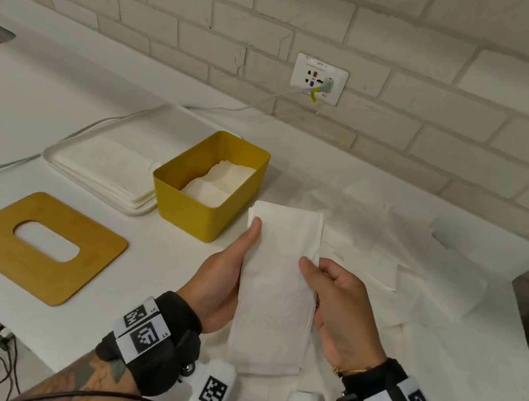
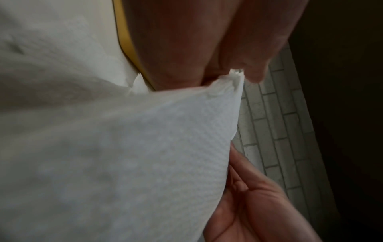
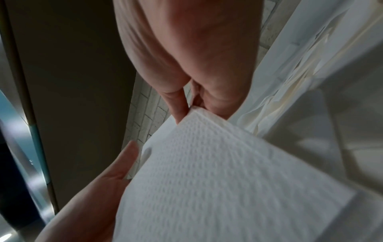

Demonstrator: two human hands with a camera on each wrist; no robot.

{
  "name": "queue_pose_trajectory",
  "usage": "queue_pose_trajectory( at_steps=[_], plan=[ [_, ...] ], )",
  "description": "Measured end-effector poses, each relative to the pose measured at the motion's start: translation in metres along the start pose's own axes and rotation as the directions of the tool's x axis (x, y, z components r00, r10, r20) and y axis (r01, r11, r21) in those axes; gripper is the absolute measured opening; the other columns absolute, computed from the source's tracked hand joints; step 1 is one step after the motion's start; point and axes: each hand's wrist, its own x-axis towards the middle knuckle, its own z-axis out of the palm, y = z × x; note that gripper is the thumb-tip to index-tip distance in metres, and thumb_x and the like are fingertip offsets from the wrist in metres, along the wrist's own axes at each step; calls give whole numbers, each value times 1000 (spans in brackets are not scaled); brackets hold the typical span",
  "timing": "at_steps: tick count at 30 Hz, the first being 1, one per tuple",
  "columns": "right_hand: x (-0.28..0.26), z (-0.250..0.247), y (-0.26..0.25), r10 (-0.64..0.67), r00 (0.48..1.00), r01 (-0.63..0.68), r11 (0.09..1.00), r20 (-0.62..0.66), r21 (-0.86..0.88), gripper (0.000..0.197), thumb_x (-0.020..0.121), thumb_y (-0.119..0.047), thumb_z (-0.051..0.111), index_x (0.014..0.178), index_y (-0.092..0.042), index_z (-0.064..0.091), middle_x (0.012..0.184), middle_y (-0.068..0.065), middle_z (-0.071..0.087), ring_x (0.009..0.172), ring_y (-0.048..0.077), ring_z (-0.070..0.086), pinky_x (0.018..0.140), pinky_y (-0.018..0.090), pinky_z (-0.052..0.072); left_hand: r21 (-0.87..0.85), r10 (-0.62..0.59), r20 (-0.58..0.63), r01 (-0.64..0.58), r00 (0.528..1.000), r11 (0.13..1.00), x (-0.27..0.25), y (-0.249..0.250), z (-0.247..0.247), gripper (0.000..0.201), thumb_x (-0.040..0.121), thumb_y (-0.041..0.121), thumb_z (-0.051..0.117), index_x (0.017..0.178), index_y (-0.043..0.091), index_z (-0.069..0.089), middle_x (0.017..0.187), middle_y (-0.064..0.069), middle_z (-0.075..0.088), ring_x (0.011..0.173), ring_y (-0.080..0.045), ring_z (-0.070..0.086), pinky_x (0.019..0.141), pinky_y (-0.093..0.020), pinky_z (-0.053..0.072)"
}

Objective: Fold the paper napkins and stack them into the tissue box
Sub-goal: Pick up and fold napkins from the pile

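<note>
I count one open yellow tissue box point(image 1: 209, 188), one yellow wooden slotted lid point(image 1: 41, 246), one white tray point(image 1: 64, 161), and one folded white napkin point(image 1: 276, 289) in my two hands.

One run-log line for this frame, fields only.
stage: napkin folded, not yet boxed | left hand: holds napkin | right hand: holds napkin | yellow box: open, napkins inside | lid: on counter
</note>
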Motion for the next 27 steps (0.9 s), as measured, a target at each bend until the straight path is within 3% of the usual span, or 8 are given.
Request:
queue_pose_trajectory(
  at_steps=[4, 9, 11, 13, 15, 17, 21, 27],
  plan=[
    [-1, 1, 0, 1, 999, -2, 1000, 35, 19, 16, 94, -17, 70, 104, -5, 74, 103, 11, 78, 102, 27, 74, 98, 46, 56, 66, -1, -25, 3, 1000, 998, 3, 0, -3, 39, 104, 35, 49, 132, 11, 61, 123, -13, 73, 114, -31, 70, 101, -47, 54],
    [-17, -7, 20, 106, 979, -87, 990, 177, -111, 32, 80, -3, 81, 110, -4, 69, 101, 10, 78, 96, 27, 76, 90, 44, 59, 104, 82, -69, -75, 994, 992, 8, 10, -9, 37, 106, 33, 49, 134, 10, 60, 119, -12, 75, 109, -28, 73, 86, -39, 62],
    [-22, -17, 30, 184, 961, -144, 970, 207, -194, 29, 79, -2, 82, 105, 0, 67, 91, 13, 78, 86, 30, 76, 81, 41, 62, 137, 124, -76, -113, 989, 984, 7, 17, -13, 36, 105, 32, 50, 131, 11, 62, 115, -10, 76, 103, -26, 74, 82, -36, 62],
    [-22, -29, 27, 164, 968, -110, 957, 191, -269, 41, 72, -14, 88, 105, -3, 66, 83, 10, 76, 77, 25, 74, 71, 33, 60, 182, 162, -68, -148, 984, 972, 4, 22, -15, 32, 104, 31, 50, 127, 13, 64, 114, -9, 77, 103, -26, 74, 84, -37, 62],
    [-18, -37, 14, 38, 984, 18, 951, 175, -309, 61, 61, -33, 91, 115, -16, 65, 94, 0, 77, 88, 13, 73, 78, 29, 56, 235, 187, -52, -170, 981, 957, 0, 24, -14, 32, 103, 30, 52, 127, 13, 64, 117, -10, 76, 108, -30, 73, 92, -44, 60],
    [-14, -33, -2, -59, 973, 124, 949, 224, -289, 70, 63, -38, 93, 124, -29, 60, 112, -8, 74, 107, 6, 69, 93, 29, 53, 295, 202, -10, -190, 979, 936, -4, 22, -10, 36, 99, 31, 56, 127, 10, 65, 119, -13, 74, 111, -34, 71, 99, -53, 56],
    [-9, -5, -11, -64, 945, 124, 977, 320, -171, 48, 82, -20, 80, 127, -21, 64, 119, 0, 74, 111, 18, 71, 97, 42, 56, 412, 261, 70, -267, 963, 871, -13, 21, 3, 36, 97, 31, 59, 122, 8, 69, 116, -12, 75, 109, -33, 72, 98, -57, 55],
    [-8, 17, 11, 22, 953, 42, 978, 301, -206, 22, 92, -11, 71, 114, -16, 71, 106, 2, 78, 101, 20, 74, 93, 45, 59, 462, 408, -35, -348, 912, 816, -25, 32, -17, 30, 97, 25, 61, 118, 7, 72, 117, -11, 75, 113, -32, 70, 102, -56, 53]
  ],
)
